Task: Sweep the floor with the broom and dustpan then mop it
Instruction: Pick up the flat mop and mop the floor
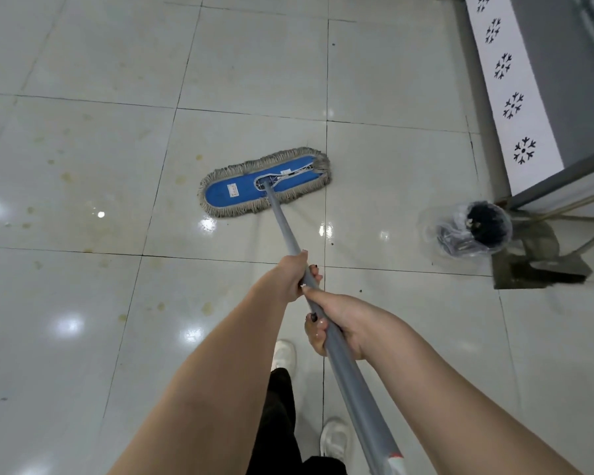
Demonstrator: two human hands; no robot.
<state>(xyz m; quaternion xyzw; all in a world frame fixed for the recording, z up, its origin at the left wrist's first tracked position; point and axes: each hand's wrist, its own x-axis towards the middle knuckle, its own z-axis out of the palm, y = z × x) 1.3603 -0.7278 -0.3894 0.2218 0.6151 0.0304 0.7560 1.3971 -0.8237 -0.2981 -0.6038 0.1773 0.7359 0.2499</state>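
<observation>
A flat mop head, blue on top with a grey fringe, lies on the glossy tiled floor ahead of me. Its grey metal handle runs back toward me. My left hand grips the handle higher up the floor side, and my right hand grips it just behind, both with fingers curled round the pole. Yellowish stains dot the tiles to the left of the mop.
A bin lined with a clear bag stands at the right. Beside it a dustpan and broom rest against a grey cabinet with a white patterned strip. My white shoes are below.
</observation>
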